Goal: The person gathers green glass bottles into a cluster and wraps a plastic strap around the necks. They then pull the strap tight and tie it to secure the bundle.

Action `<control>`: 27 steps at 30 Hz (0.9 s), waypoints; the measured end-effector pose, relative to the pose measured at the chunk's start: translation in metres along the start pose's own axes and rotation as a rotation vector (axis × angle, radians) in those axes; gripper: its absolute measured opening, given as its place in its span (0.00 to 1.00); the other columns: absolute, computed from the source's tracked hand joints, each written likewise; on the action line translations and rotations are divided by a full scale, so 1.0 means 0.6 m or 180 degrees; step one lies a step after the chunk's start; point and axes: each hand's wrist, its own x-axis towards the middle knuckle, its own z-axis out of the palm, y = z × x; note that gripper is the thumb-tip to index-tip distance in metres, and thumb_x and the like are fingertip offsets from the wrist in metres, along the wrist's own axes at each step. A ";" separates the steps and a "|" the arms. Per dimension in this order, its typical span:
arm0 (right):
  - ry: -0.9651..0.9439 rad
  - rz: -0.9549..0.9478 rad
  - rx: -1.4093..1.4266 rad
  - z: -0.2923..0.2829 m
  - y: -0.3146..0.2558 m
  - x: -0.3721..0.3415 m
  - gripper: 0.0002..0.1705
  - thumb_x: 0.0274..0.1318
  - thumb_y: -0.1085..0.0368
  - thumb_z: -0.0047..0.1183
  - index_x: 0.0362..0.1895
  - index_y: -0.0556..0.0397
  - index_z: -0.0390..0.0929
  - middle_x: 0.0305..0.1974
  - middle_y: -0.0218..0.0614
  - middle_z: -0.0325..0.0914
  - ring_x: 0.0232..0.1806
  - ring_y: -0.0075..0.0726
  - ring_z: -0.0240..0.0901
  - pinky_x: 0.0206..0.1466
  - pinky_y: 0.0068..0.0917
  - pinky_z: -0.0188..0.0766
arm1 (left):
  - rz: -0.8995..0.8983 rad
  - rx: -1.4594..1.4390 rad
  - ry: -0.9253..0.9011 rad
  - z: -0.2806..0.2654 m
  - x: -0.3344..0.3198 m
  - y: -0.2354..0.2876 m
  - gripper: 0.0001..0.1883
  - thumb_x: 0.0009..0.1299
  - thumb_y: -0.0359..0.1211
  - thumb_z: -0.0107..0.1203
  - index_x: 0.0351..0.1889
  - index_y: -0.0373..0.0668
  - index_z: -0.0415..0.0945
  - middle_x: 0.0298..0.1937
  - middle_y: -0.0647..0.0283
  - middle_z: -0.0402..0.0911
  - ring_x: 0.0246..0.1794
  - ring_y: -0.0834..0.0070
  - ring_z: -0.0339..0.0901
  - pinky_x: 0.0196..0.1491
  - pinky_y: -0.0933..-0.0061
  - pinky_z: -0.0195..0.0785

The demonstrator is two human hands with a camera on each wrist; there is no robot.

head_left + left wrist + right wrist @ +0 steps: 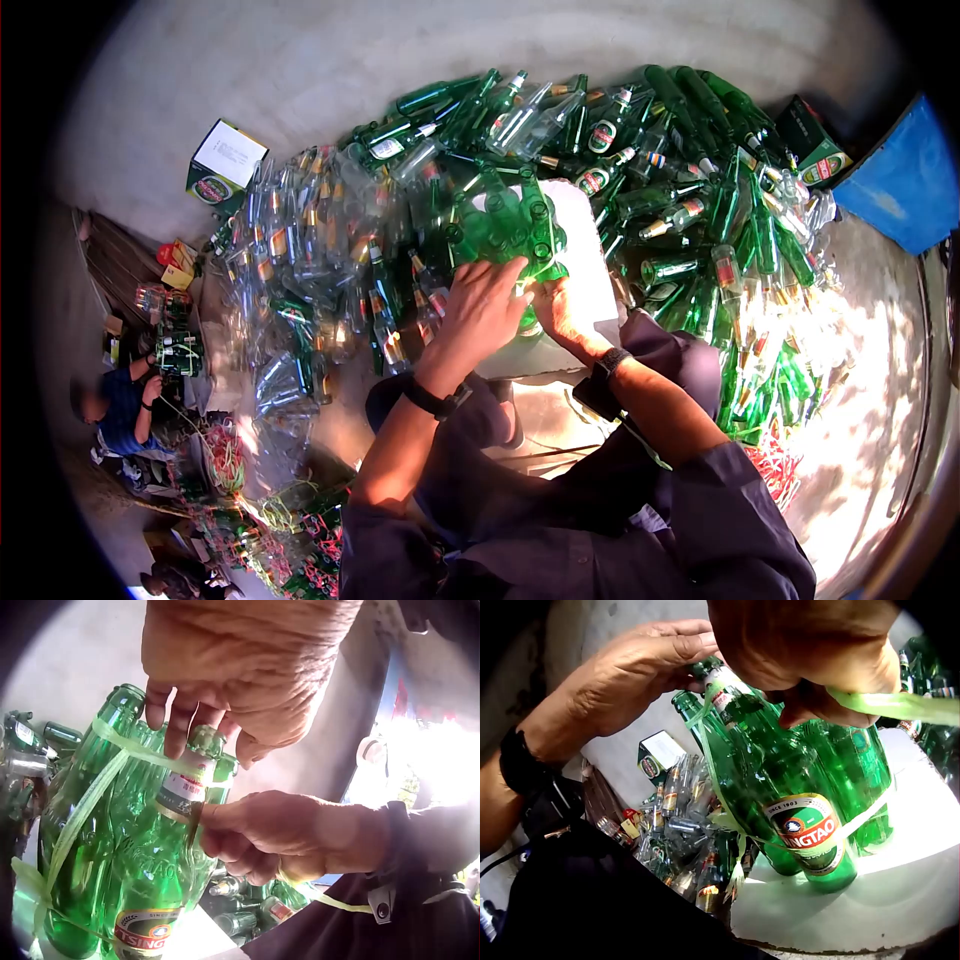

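A bundle of green beer bottles [497, 222] with Tsingtao labels stands upright on a white-topped stand [588, 225]. Pale green plastic strap [80, 817] circles the bottles at their necks and again lower down, with a knotted tail at one side. My left hand [480, 315] lies over the bottle mouths, its fingers reaching down at the necks and the strap there. Beside a labelled neck, my right hand [262, 832] has its fingers curled around a loose length of strap [904, 705], which trails off past the wrist.
Loose green bottles [690, 210] and clear bottles [300, 230] are heaped around the stand. Cartons [225, 165] stand at the left and back right, near a blue panel [905, 180]. Another person [130, 410] sits at far left. Tangled strap [270, 530] lies at lower left.
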 end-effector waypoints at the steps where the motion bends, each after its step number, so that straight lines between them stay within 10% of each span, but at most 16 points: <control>1: 0.0058 -0.0074 -0.0023 0.003 -0.003 -0.001 0.10 0.61 0.61 0.60 0.42 0.51 0.84 0.37 0.47 0.84 0.39 0.52 0.79 0.47 0.42 0.74 | -0.0044 0.0064 -0.0122 0.002 0.001 0.003 0.28 0.68 0.34 0.63 0.66 0.40 0.72 0.48 0.54 0.85 0.52 0.54 0.77 0.59 0.55 0.67; 3: 0.0402 -0.0348 0.0417 0.020 0.031 0.001 0.12 0.63 0.58 0.59 0.43 0.53 0.84 0.35 0.46 0.85 0.35 0.51 0.80 0.42 0.46 0.74 | -0.0089 -0.0069 -0.0245 0.005 0.011 -0.011 0.34 0.68 0.34 0.62 0.72 0.40 0.66 0.51 0.55 0.85 0.55 0.52 0.77 0.64 0.55 0.65; 5: -0.0525 -0.0216 -0.1912 0.070 0.120 0.046 0.12 0.65 0.60 0.55 0.44 0.54 0.83 0.30 0.42 0.85 0.30 0.48 0.82 0.33 0.49 0.74 | -0.0098 -0.0404 -0.0688 0.001 0.025 -0.026 0.38 0.67 0.32 0.60 0.76 0.40 0.59 0.54 0.57 0.85 0.57 0.51 0.76 0.66 0.57 0.66; 11: 0.0249 0.0548 -0.1186 0.084 0.054 0.031 0.28 0.63 0.40 0.57 0.34 0.54 0.88 0.22 0.40 0.83 0.21 0.41 0.81 0.24 0.46 0.76 | -0.0145 -0.0183 -0.1260 -0.009 0.046 -0.030 0.40 0.66 0.30 0.56 0.78 0.40 0.54 0.56 0.56 0.85 0.59 0.51 0.75 0.66 0.57 0.67; 15: 0.0214 0.0650 -0.1298 0.123 0.118 0.052 0.21 0.64 0.46 0.57 0.37 0.51 0.88 0.21 0.38 0.81 0.20 0.41 0.80 0.23 0.47 0.74 | -0.0074 -0.0221 -0.1252 -0.007 0.045 -0.041 0.41 0.66 0.31 0.56 0.78 0.40 0.53 0.56 0.56 0.84 0.59 0.50 0.74 0.66 0.56 0.67; 17: 0.0017 -0.1209 -0.0717 0.086 0.137 0.044 0.14 0.62 0.54 0.57 0.42 0.48 0.87 0.21 0.36 0.80 0.19 0.43 0.79 0.23 0.47 0.73 | -0.0090 -0.0202 -0.1306 -0.008 0.046 -0.041 0.40 0.66 0.30 0.55 0.78 0.40 0.53 0.56 0.55 0.84 0.59 0.49 0.74 0.65 0.55 0.67; 20: -0.0462 -0.0372 0.0865 0.012 0.057 0.014 0.18 0.68 0.53 0.58 0.35 0.56 0.82 0.22 0.40 0.79 0.23 0.33 0.73 0.27 0.38 0.69 | -0.0087 -0.0123 -0.1324 -0.011 0.048 -0.036 0.40 0.66 0.31 0.55 0.77 0.38 0.55 0.55 0.55 0.83 0.58 0.50 0.74 0.64 0.54 0.68; 23: -0.0748 -0.0873 -0.0451 -0.032 0.024 -0.001 0.19 0.66 0.53 0.60 0.31 0.57 0.83 0.21 0.39 0.79 0.23 0.31 0.73 0.27 0.36 0.69 | 0.0071 0.0041 -0.1323 -0.010 0.052 -0.038 0.39 0.65 0.31 0.56 0.76 0.35 0.57 0.54 0.55 0.83 0.55 0.53 0.74 0.63 0.55 0.68; 27: -0.0743 -0.0618 -0.0073 -0.035 0.036 -0.011 0.20 0.67 0.55 0.58 0.25 0.56 0.81 0.19 0.36 0.77 0.20 0.28 0.71 0.26 0.34 0.69 | 0.0298 0.0536 -0.1170 -0.009 0.057 -0.030 0.38 0.64 0.33 0.57 0.74 0.34 0.61 0.47 0.52 0.82 0.50 0.56 0.74 0.60 0.56 0.66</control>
